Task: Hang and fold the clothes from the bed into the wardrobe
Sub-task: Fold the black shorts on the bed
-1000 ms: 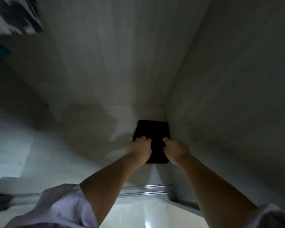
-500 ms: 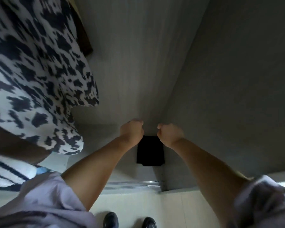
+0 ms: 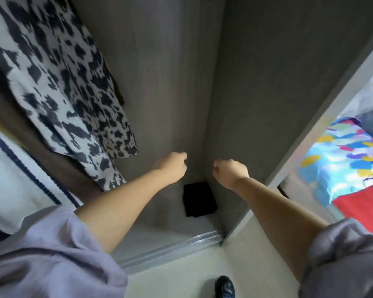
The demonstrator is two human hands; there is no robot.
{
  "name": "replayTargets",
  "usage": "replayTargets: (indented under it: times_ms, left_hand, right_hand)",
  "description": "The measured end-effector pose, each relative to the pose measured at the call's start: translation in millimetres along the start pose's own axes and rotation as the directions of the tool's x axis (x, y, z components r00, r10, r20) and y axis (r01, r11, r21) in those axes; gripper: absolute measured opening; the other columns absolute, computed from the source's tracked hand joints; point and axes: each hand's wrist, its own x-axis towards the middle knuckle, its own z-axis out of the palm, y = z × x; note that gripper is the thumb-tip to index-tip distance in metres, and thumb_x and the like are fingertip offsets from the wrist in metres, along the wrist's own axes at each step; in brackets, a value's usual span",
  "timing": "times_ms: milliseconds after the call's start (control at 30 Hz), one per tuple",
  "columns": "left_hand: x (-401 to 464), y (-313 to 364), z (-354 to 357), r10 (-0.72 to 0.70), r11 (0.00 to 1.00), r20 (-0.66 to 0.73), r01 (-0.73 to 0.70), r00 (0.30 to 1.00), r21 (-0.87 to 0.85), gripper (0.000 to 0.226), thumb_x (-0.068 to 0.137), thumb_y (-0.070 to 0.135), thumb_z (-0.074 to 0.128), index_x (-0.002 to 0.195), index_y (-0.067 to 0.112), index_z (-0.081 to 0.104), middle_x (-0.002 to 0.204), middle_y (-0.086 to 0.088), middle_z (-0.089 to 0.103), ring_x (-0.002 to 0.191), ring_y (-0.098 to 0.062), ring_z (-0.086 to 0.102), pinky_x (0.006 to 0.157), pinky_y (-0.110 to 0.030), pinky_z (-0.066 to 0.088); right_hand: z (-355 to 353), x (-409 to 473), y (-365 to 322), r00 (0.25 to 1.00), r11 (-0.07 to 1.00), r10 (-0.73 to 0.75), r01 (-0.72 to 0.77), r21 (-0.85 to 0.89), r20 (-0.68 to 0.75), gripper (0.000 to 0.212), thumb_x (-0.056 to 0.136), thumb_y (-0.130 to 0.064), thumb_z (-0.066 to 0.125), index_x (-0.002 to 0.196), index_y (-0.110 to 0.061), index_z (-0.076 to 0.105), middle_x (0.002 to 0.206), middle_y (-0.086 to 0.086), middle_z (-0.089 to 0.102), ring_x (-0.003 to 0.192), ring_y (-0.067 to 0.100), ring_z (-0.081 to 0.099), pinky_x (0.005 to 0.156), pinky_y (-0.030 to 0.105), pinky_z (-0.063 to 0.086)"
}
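Loosely curled and holding nothing, our left hand and right hand hover above the folded black garment, a flat rectangle in the wardrobe floor's back right corner; motion blur softens its fabric.

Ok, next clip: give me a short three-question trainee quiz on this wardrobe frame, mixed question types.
1. True or false: the folded black garment lies on the wardrobe floor in the right rear corner.
2. Multiple choice: what are the left hand and right hand holding? A) a hanger B) the black garment C) nothing visible
3. Fill in: the black-and-white patterned garment hangs to the ___ of the hands.

Key: 1 true; 2 C, both hands are loosely curled above the garment and clear of it; 3 left.
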Motion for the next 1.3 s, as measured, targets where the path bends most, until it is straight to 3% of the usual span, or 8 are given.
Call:
replayTargets:
  times_ms: [133, 267, 433, 567, 733, 900, 1100, 1300]
  left_hand:
    - [-26, 33, -2, 0.176, 0.981, 0.059, -0.18, 0.983, 0.075, 0.032, 0.095, 0.017, 0.038, 0.121, 0.022, 0.056, 0.118, -0.004, 0.06, 0.1, -0.028, 0.059, 0.076, -0.031, 0.045]
    - [-44, 104, 11, 0.364, 0.923, 0.13, -0.376, 0.922, 0.082, 0.036, 0.094, 0.017, 0.036, 0.124, 0.024, 0.054, 0.122, -0.001, 0.059, 0.105, -0.026, 0.057, 0.077, -0.03, 0.043]
    - [-76, 212, 46, 0.603, 0.783, 0.207, -0.621, 0.771, 0.033, 0.03, 0.091, 0.02, 0.039, 0.116, 0.021, 0.057, 0.121, -0.004, 0.062, 0.108, -0.03, 0.058, 0.084, -0.034, 0.045]
    - [-100, 309, 73, 0.735, 0.644, 0.275, -0.765, 0.62, 0.005, 0.033, 0.091, 0.018, 0.043, 0.121, 0.018, 0.056, 0.126, -0.008, 0.059, 0.114, -0.031, 0.056, 0.088, -0.035, 0.046]
    - [-143, 430, 110, 0.828, 0.513, 0.289, -0.858, 0.481, -0.041, 0.033, 0.093, 0.018, 0.042, 0.124, 0.015, 0.054, 0.125, -0.007, 0.059, 0.112, -0.028, 0.056, 0.086, -0.036, 0.045]
    - [-189, 527, 147, 0.876, 0.398, 0.322, -0.916, 0.36, -0.058, 0.029, 0.096, 0.017, 0.039, 0.121, 0.013, 0.054, 0.116, -0.006, 0.062, 0.098, -0.027, 0.059, 0.076, -0.039, 0.049]
    - [-198, 610, 177, 0.877, 0.381, 0.35, -0.92, 0.328, -0.093, 0.029, 0.097, 0.019, 0.041, 0.122, 0.014, 0.055, 0.114, -0.005, 0.063, 0.091, -0.024, 0.061, 0.071, -0.037, 0.05]
    - [-140, 655, 214, 0.824, 0.414, 0.444, -0.909, 0.353, -0.043, 0.032, 0.098, 0.018, 0.039, 0.126, 0.015, 0.053, 0.115, -0.004, 0.063, 0.092, -0.024, 0.06, 0.072, -0.037, 0.051]
  right_hand:
    - [0, -64, 12, 0.996, 0.995, 0.094, -0.094, -0.021, -0.012, 0.033, 0.096, -0.032, 0.037, 0.119, -0.019, 0.057, 0.116, 0.011, 0.064, 0.105, 0.034, 0.062, 0.079, 0.033, 0.048]
    - [-2, -129, 66, 0.951, 0.95, 0.309, -0.309, -0.039, 0.017, 0.033, 0.095, -0.034, 0.04, 0.118, -0.019, 0.059, 0.117, 0.01, 0.065, 0.105, 0.033, 0.062, 0.081, 0.035, 0.049]
    - [-10, -230, 155, 0.816, 0.816, 0.578, -0.578, 0.011, 0.012, 0.028, 0.095, -0.026, 0.041, 0.111, -0.015, 0.062, 0.117, 0.008, 0.064, 0.108, 0.03, 0.061, 0.079, 0.032, 0.046]
    - [-8, -316, 222, 0.684, 0.684, 0.73, -0.729, 0.028, -0.001, 0.028, 0.097, -0.028, 0.041, 0.111, -0.015, 0.062, 0.114, 0.008, 0.065, 0.106, 0.03, 0.062, 0.078, 0.034, 0.047]
    - [3, -418, 303, 0.522, 0.52, 0.85, -0.853, 0.055, 0.068, 0.025, 0.097, -0.031, 0.045, 0.108, -0.015, 0.061, 0.107, 0.006, 0.065, 0.093, 0.026, 0.06, 0.071, 0.033, 0.044]
    - [17, -501, 385, 0.403, 0.401, 0.914, -0.915, 0.046, 0.036, 0.026, 0.1, -0.031, 0.039, 0.102, -0.015, 0.06, 0.106, 0.003, 0.065, 0.078, 0.022, 0.049, 0.065, 0.029, 0.04]
    - [18, -531, 465, 0.359, 0.356, 0.932, -0.933, 0.056, 0.053, 0.026, 0.099, -0.032, 0.039, 0.093, -0.015, 0.058, 0.102, 0.005, 0.065, 0.084, 0.026, 0.058, 0.065, 0.03, 0.042]
    - [35, -488, 528, 0.4, 0.392, 0.91, -0.915, 0.091, 0.106, 0.023, 0.098, -0.029, 0.038, 0.086, -0.016, 0.053, 0.097, 0.005, 0.064, 0.082, 0.026, 0.057, 0.065, 0.031, 0.043]
